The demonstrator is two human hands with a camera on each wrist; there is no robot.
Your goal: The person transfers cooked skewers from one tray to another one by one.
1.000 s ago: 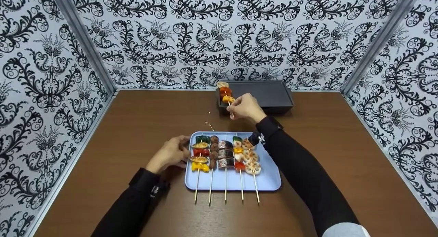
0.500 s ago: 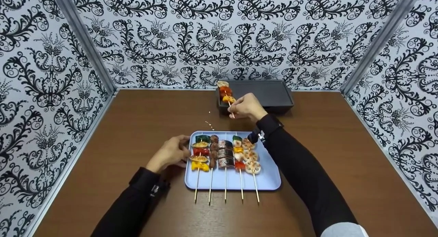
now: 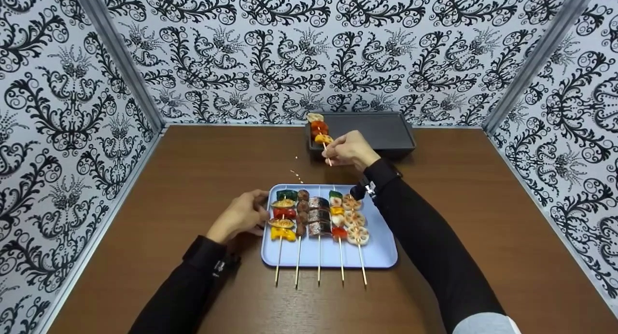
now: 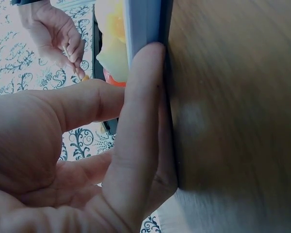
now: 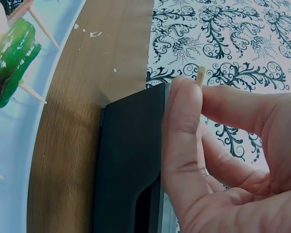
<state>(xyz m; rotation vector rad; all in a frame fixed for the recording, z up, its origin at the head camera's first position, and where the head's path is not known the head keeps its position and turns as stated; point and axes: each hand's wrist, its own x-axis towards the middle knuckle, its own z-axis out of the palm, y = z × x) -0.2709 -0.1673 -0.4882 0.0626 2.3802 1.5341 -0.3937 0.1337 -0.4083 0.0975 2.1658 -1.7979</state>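
At the far side, my right hand (image 3: 346, 149) pinches the bare end of a skewer's stick (image 5: 201, 77) between thumb and fingertips. That skewer (image 3: 319, 128), with pale, red-orange and yellow pieces, lies over the left end of a dark grill plate (image 3: 372, 131). My left hand (image 3: 243, 214) holds the left rim of a light blue tray (image 3: 381, 257), fingers bent at its edge in the left wrist view. On the tray lie several skewers, among them peppers (image 3: 283, 213), brown balls (image 3: 302, 212), dark-skinned fish (image 3: 318, 217) and lotus root (image 3: 358, 235).
Small pale crumbs (image 3: 296, 175) dot the brown wooden table (image 3: 217, 160) between tray and grill plate. Stick ends overhang the tray's near edge. A patterned wall (image 3: 309, 59) stands just behind the grill plate, with others at both sides.
My right hand has shifted very slightly to the right, its fingers still on the stick. The skewer, the tray and my left hand look unmoved.
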